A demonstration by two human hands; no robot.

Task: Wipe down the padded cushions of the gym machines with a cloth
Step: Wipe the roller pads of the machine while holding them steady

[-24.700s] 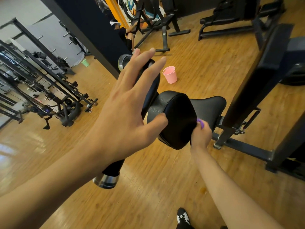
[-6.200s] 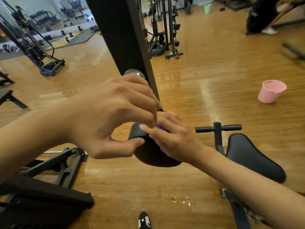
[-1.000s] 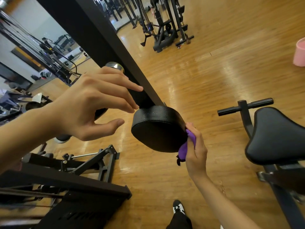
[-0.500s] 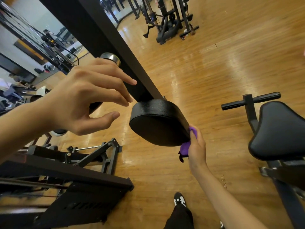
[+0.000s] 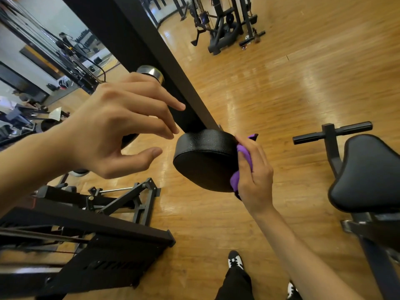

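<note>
At the centre of the head view, a round black padded cushion is mounted at the lower end of a slanted black machine beam, with its flat face turned down and toward the camera. The right hand grips a purple cloth and presses it against the right rim of this cushion; the fingers curl over the bunched fabric, and folds of it show above and below the hand. The cloth contacts the cushion's side wall, not its flat face. The left hand hovers just to the left of the cushion with the fingers spread and slightly bent and the thumb held apart below them; it holds nothing. Whether its fingertips touch the beam cannot be determined. A chrome end cap is partly visible behind the left hand's knuckles. To the right, well apart from the cushion, stands a black seat pad with a short black handle bar beside it. A black steel base frame lies at lower left on the wooden floor. One black-and-white shoe is visible at the bottom edge.
</note>
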